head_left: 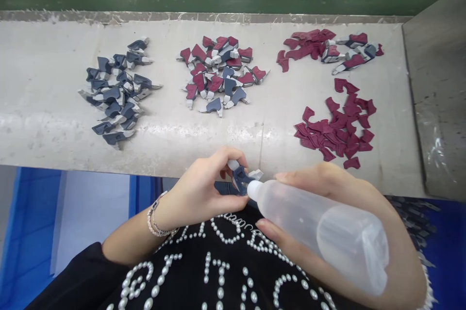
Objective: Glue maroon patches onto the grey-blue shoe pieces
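Observation:
Between thumb and fingers, my left hand [211, 184] pinches a small blue-and-grey plastic part [240, 175] just past the table's front edge. Wrapped around a translucent squeeze bottle [313, 232], my right hand [327, 188] tilts it toward the left. The bottle's white nozzle cap [254, 190] points at the blue part; whether its tip touches the part I cannot tell. Similar blue-and-grey parts [120, 91] lie in a pile at the left. A mid-table pile [222, 72] mixes parts with dark red faces and parts with blue faces.
Loose dark red flat pieces [338, 128] are heaped at the right, with more red pieces [309, 43] behind, beside a few assembled parts [355, 53]. A metal panel [437, 91] bounds the table's right end. Blue bins [31, 232] stand below the front edge; the right one holds grey parts [415, 225].

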Motion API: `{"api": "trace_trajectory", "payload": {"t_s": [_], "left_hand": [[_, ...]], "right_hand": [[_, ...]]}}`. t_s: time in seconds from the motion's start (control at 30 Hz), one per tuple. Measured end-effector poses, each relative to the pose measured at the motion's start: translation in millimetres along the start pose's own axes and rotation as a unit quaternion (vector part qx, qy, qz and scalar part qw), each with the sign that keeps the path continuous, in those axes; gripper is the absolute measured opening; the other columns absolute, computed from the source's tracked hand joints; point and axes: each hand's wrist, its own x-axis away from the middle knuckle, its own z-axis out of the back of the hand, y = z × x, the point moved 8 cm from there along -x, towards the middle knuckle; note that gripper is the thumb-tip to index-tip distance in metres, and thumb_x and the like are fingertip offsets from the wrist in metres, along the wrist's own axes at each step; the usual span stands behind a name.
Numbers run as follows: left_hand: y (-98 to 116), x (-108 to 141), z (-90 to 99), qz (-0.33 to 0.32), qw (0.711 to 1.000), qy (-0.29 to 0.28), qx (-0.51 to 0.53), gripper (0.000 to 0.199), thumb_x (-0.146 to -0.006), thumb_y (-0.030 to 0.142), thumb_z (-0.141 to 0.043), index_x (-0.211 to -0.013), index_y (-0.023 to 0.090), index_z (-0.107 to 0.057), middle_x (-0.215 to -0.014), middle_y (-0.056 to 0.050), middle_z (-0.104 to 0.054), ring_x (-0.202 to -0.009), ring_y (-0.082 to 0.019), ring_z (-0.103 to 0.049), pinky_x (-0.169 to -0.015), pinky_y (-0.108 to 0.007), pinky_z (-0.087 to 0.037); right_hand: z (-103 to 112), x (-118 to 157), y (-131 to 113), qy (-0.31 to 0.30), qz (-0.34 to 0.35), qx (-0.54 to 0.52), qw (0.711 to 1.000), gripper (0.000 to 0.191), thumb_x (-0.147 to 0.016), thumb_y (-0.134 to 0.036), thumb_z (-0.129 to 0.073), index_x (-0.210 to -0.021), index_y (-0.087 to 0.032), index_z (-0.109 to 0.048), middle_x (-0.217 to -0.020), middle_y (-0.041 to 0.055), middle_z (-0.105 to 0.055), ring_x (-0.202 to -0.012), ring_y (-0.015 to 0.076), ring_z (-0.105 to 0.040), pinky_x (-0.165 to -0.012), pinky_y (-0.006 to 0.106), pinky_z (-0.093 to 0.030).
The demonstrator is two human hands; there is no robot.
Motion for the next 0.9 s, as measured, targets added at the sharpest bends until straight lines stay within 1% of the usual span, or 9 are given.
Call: {"api": "trace_trajectory", "payload": {"t_s": [0.1,0.2,0.4,0.47,0.53,0.6,0.63,0.77,0.9], "left_hand": [[0.7,1.2,-2.1,-0.001,1.000,-0.014,-0.012,0.040,-0.077,0.015,-0.078,-0.106,0.023,-0.052,-0.093,0.001,-0.066,-0.074,-0.011,-0.062,-0.068,-0.022,-0.055],[2.4,1.2,-2.1,-0.006,1.000,-0.016,-0.018,0.037,-0.079,0.019,-0.078,-0.105,0.023,-0.052,-0.094,0.001,-0.066,-0.073,-0.011,-0.062,-0.067,-0.022,-0.054],[3.3,-0.8,1.0,-0.016,1.000,-0.002,-0.005,0.045,-0.072,0.006,-0.077,-0.105,0.023,-0.051,-0.093,0.002,-0.065,-0.074,-0.009,-0.063,-0.070,-0.020,-0.054],[3.2,-0.8,2.4,-0.020,1.000,0.006,-0.008,0.046,-0.072,0.005,-0.077,-0.105,0.023,-0.051,-0.094,0.002,-0.065,-0.073,-0.010,-0.063,-0.069,-0.020,-0.054],[3.4,-0.4,3.2,-0.026,1.000,0.012,-0.012,0.046,-0.071,0.005,-0.077,-0.105,0.023,-0.051,-0.094,0.002,-0.065,-0.073,-0.010,-0.063,-0.068,-0.021,-0.054],[3.6,0.0,3.1,-0.028,0.999,0.011,-0.012,0.047,-0.071,0.005,-0.077,-0.106,0.023,-0.051,-0.093,0.001,-0.066,-0.073,-0.011,-0.064,-0.068,-0.021,-0.054],[3.6,0.3,2.9,-0.028,0.999,0.010,-0.013,0.046,-0.071,0.005,-0.077,-0.105,0.023,-0.051,-0.093,0.001,-0.065,-0.072,-0.011,-0.064,-0.067,-0.021,-0.054],[3.7,1.1,-0.3,-0.023,0.999,-0.009,-0.027,0.046,-0.071,0.006,-0.076,-0.105,0.023,-0.052,-0.094,0.002,-0.065,-0.072,-0.010,-0.063,-0.068,-0.021,-0.055],[3.0,1.6,-4.5,-0.015,0.999,-0.032,-0.037,0.047,-0.071,0.007,-0.077,-0.107,0.024,-0.052,-0.094,0.003,-0.066,-0.075,-0.010,-0.065,-0.069,-0.020,-0.055]], "right_hand": [[0.8,-1.2,0.2,0.002,0.005,-0.001,1.000,0.026,-0.082,-0.028,-0.075,-0.088,-0.029,-0.050,-0.076,-0.0078,-0.066,-0.057,0.0130,-0.067,-0.051,0.021,-0.056],[2.6,-3.0,1.4,0.017,0.005,-0.005,1.000,0.026,-0.082,-0.028,-0.075,-0.090,-0.028,-0.051,-0.076,-0.0084,-0.065,-0.057,0.0110,-0.067,-0.050,0.018,-0.054],[-1.0,-1.1,-2.4,-0.009,0.012,0.021,1.000,0.033,-0.080,-0.033,-0.076,-0.083,-0.028,-0.043,-0.068,-0.0098,-0.061,-0.052,0.0105,-0.063,-0.045,0.020,-0.050],[-1.3,-0.2,-3.9,-0.015,0.014,0.036,0.999,0.035,-0.080,-0.034,-0.077,-0.080,-0.028,-0.043,-0.066,-0.0094,-0.059,-0.049,0.0108,-0.059,-0.046,0.021,-0.050],[-3.4,0.1,-4.0,-0.032,0.011,0.051,0.998,0.035,-0.078,-0.035,-0.078,-0.076,-0.028,-0.044,-0.062,-0.0092,-0.055,-0.043,0.0108,-0.051,-0.046,0.024,-0.050],[-6.7,0.4,-3.0,-0.054,0.002,0.063,0.996,0.035,-0.075,-0.038,-0.080,-0.072,-0.028,-0.046,-0.058,-0.0093,-0.051,-0.038,0.0110,-0.044,-0.043,0.027,-0.047],[-6.8,0.8,-2.9,-0.056,-0.001,0.062,0.997,0.035,-0.074,-0.038,-0.079,-0.071,-0.028,-0.046,-0.057,-0.0092,-0.050,-0.037,0.0112,-0.043,-0.042,0.027,-0.047],[-1.1,3.4,-3.4,-0.019,0.002,0.047,0.999,0.033,-0.080,-0.034,-0.076,-0.078,-0.028,-0.044,-0.066,-0.0084,-0.060,-0.050,0.0123,-0.060,-0.047,0.024,-0.050],[0.4,3.7,-3.6,-0.010,0.012,0.020,1.000,0.032,-0.084,-0.036,-0.074,-0.082,-0.028,-0.043,-0.069,-0.0097,-0.062,-0.052,0.0105,-0.061,-0.049,0.021,-0.052]]}}
